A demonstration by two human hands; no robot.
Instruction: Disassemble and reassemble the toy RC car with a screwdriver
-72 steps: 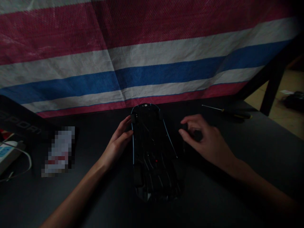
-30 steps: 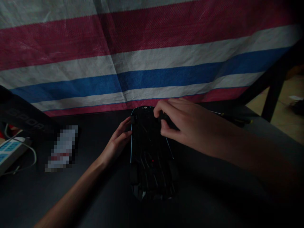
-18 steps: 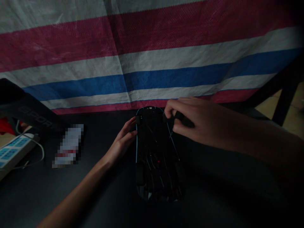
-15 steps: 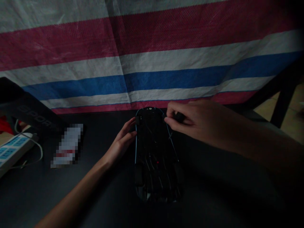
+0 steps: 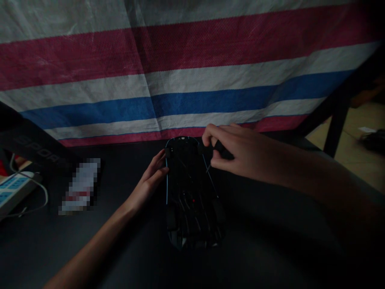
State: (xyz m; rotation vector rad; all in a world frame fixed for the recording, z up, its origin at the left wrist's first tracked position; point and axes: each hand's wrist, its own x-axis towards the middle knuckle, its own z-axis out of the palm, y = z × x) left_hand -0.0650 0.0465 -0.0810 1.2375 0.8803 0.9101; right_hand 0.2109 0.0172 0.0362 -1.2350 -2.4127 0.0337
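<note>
A dark toy car lies upside down on the black table, its underside and wheels facing up, with thin blue edging along its sides. My left hand rests against the car's left side near the far end, fingers stretched out and thumb apart from them. Over the far right side of the car, my right hand is closed around the dark handle of a screwdriver. Its thin shaft points down and left beside the car's right edge. The dim light hides where the tip touches.
At left, a white power strip with a cable stands near a dark slanted part lettered "SPOR". A blurred-out white item lies on the black table. Behind hangs a striped tarp; a dark frame leg is at right.
The whole view has shifted slightly, so the car and hands appear further left. The right hand's fingers have turned a little around the screwdriver handle. The left hand stays against the car.
</note>
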